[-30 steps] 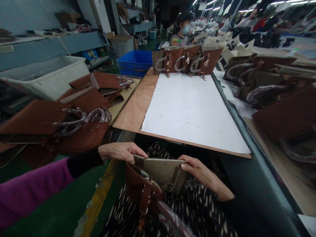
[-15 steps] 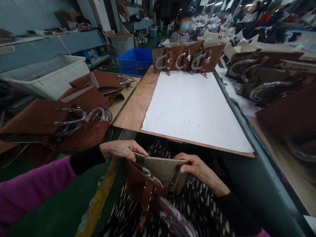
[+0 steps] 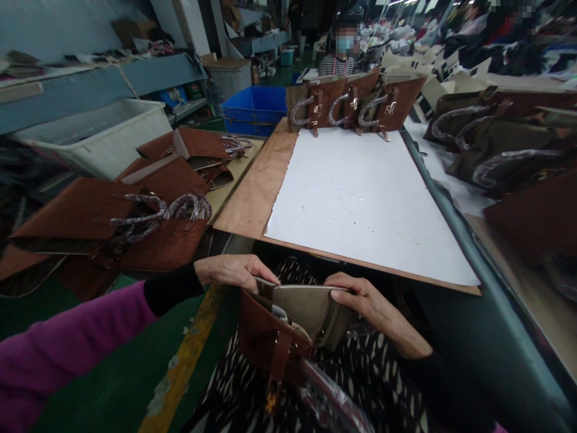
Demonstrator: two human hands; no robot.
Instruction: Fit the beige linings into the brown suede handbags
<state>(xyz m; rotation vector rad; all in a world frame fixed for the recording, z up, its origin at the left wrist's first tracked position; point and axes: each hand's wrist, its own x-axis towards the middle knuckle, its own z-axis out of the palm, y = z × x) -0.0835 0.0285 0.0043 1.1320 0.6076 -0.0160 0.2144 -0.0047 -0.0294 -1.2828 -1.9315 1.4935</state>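
Note:
A brown handbag (image 3: 265, 337) with a beige lining rests on my lap, over patterned black and white cloth. Its mouth is spread, and pale stuffing shows inside. My left hand (image 3: 238, 272) pinches the far rim at its left corner. At the right end of the same rim, my right hand (image 3: 360, 294) grips the edge between thumb and fingers. A plastic-wrapped handle (image 3: 331, 394) hangs from the bag's near side, and a strap with a metal clasp dangles beside it.
Ahead lies a board topped with white paper (image 3: 360, 204); several brown handbags (image 3: 351, 105) stand at its far end. More bags (image 3: 157, 186) are piled on the left, others (image 3: 509, 138) on the right. Behind are a blue bin (image 3: 255, 108), a white tub (image 3: 121, 135) and a masked person.
My right hand has slid slightly inward along the rim, its thumb now pressing over the edge. The whole view has shifted a little; both hands stay on the handbag.

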